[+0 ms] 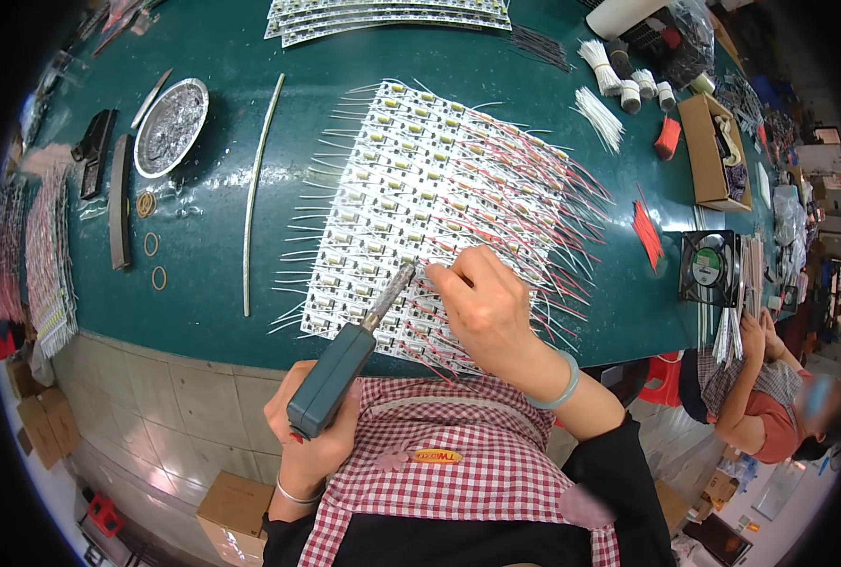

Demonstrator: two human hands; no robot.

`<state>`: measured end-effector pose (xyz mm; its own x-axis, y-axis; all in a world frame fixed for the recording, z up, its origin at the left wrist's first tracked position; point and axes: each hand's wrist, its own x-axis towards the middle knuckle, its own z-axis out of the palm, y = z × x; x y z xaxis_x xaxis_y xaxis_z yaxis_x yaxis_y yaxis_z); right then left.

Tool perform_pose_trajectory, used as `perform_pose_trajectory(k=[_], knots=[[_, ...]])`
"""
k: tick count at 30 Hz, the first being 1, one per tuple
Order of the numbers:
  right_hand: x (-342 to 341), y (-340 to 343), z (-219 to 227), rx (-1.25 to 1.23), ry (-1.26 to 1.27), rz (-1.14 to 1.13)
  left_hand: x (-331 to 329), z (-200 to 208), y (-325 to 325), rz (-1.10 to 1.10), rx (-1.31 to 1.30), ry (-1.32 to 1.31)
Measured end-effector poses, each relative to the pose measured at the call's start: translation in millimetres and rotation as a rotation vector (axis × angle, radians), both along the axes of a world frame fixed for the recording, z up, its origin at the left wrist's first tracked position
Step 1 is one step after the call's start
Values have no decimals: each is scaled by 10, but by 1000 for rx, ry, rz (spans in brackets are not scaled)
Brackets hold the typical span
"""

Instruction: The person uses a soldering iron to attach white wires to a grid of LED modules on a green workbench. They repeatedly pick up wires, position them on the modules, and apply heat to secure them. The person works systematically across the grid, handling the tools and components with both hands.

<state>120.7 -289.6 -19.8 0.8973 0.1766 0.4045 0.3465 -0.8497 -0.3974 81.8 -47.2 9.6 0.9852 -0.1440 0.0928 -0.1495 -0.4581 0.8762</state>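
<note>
My left hand (318, 416) is closed around the dark green handle of a soldering gun (331, 378). Its metal barrel points up and right, and the tip meets a sheet of white circuit boards (369, 203). The sheet lies at a slant on the table and carries rows of small yellowish parts. White wires stick out along its left side; red and white wires (534, 189) fan out on the right. Beside the soldering tip, my right hand (485, 307) pinches a thin wire against the boards, its end mostly hidden by the fingers.
On the green table (222, 246) are a metal bowl (171, 128), a long pale rod (262, 189), rubber bands (151, 244) and a dark bar (120, 203). To the right stand bundled wires (598, 118), a cardboard box (709, 151) and a fan (707, 268). A co-worker (761, 397) handles strips there.
</note>
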Motion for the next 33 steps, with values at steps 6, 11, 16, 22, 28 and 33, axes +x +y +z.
perform_pose_trajectory(k=[6,11,16,22,28,33], knots=[[-3,4,-14,-3,-1,-1,9,-7,46,-5,4,-25],[-9,-12,-17,5,-3,-5,-93,-16,329,266,-39,85],[-21,-26,-8,5,-11,-20,388,275,448,595,-4,-391],[2,16,-38,18,-21,-11,919,622,801,666,-83,-770],[9,-8,-23,24,-30,-24,843,156,821,554,-262,-116],[-52,-45,6,24,-6,-41,308,171,407,449,-399,-17]])
